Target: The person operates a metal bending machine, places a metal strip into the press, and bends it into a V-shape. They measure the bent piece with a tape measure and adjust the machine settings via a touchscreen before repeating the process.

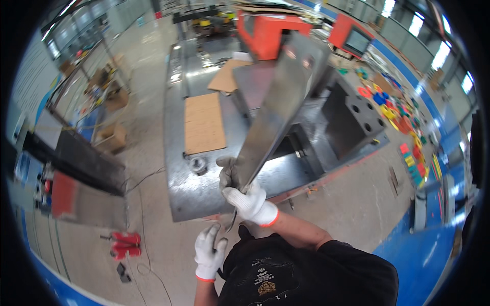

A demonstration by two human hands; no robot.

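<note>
My right hand, in a white work glove with grey-coated fingers, is closed round the lower end of a long flat metal plate. The plate rises at a slant over the dark metal worktable, and its wider far end is bent or thick, slightly blurred. Below and to the left, my left hand wears a matching glove. Its fingers and thumb are apart, with nothing seen between them, just short of the table's near edge. A small round metal part sits on the table left of the plate.
A tan cardboard sheet lies on the table. To the right stands a heavy metal block with holes. Red machine housings are at the back. Cables and a red object lie on the floor at left; colourful parts spread at right.
</note>
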